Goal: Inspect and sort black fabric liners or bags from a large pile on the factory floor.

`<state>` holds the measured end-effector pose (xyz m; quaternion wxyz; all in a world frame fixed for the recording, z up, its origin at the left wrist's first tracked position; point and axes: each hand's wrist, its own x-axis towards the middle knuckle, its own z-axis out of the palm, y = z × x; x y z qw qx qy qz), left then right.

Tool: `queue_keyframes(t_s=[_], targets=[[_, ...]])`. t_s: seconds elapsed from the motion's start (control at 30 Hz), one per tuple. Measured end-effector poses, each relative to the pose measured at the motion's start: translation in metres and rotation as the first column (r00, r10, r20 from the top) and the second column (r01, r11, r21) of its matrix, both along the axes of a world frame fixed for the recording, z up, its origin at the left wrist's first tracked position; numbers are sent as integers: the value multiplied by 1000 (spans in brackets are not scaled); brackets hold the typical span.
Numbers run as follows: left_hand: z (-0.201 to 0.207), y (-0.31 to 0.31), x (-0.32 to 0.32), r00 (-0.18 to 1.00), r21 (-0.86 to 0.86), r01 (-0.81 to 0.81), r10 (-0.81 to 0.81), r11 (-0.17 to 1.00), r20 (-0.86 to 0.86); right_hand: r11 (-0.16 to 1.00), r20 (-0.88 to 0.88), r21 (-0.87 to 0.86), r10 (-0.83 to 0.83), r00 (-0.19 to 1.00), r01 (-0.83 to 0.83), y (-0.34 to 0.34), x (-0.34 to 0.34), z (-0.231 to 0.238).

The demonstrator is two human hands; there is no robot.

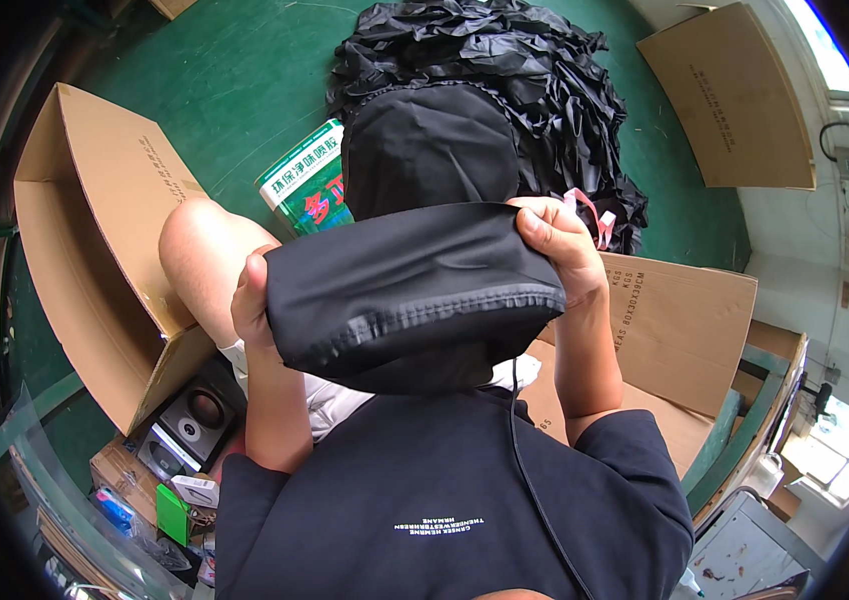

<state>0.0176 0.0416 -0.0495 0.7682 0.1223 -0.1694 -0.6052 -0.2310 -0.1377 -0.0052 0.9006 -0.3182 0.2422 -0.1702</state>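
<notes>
Green floor [225, 70] is stretching ahead of the left hand [253, 300], between a cardboard box [85, 280] outside it and a black cloth pile [485, 50] ahead of the right hand [567, 245]. A black cloth cover [405, 270] is spanning both hands, which are grasping its ends, right thumb pressing its upper corner.

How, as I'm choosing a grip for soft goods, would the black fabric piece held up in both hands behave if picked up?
The black fabric piece is probably floppy: it creases between the left hand and right hand. Its puckered seam may give a little if pulled. Its smooth, faintly shiny surface could be somewhat slippery.
</notes>
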Motion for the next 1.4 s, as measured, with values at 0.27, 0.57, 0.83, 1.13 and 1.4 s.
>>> queue_keyframes(t_s=[0.27, 0.57, 0.83, 1.13, 1.4], targets=[[-37, 11, -7, 995, 87, -85, 81, 993, 51, 989, 446, 85, -146, 883, 121, -2, -14, -13], [-13, -56, 0, 998, 249, -59, 51, 967, 41, 865, 65, -330, -378, 924, 377, -44, 10, -14], [-37, -151, 36, 903, 481, -417, 294, 771, 312, 589, -239, -783, -582, 777, 201, -145, 69, -45], [-145, -142, 40, 727, 520, -540, 56, 662, 684, 713, -479, -698, -529, 700, 62, -135, 33, -123], [-111, -124, 6, 662, 549, -636, 19, 542, 749, 734, -413, -670, -495, 765, 113, -95, 1, -122]])
